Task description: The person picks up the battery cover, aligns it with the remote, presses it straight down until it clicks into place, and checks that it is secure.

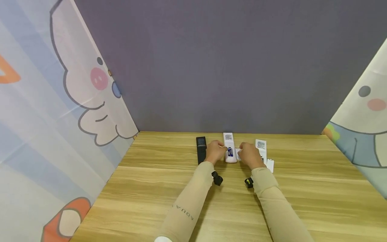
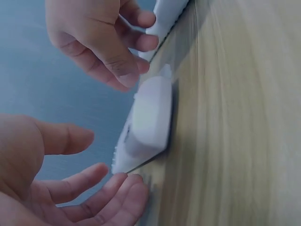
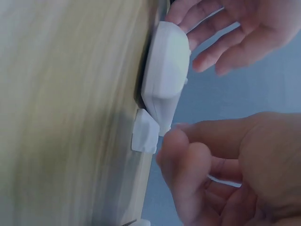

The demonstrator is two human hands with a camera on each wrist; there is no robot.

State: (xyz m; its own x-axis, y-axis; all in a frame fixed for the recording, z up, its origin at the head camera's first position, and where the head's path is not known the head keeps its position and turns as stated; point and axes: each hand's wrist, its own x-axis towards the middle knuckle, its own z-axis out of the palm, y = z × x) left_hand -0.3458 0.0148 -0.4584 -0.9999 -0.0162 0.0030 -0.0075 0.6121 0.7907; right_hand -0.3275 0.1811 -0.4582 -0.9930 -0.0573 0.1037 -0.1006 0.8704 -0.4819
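A white remote control (image 1: pixel 228 138) lies back up on the table, its battery compartment uncovered and blue batteries (image 1: pixel 230 152) inside. Beside its left edge is my left hand (image 1: pixel 215 152), thumb and fingers spread apart and holding nothing. To its right a white battery cover (image 3: pixel 145 132) lies on the wood against the remote. Just over that cover hovers my right hand (image 1: pixel 250 156), fingers loosely bent with thumb and index tips close together. No object shows between those tips.
A black remote (image 1: pixel 201 148) lies left of the left hand. Another white remote (image 1: pixel 261 145), partly hidden by the right hand, lies on the right with a second white cover (image 1: pixel 270 165) next to it. A grey panel (image 1: pixel 211 67) rises behind the wooden table (image 1: pixel 145 188).
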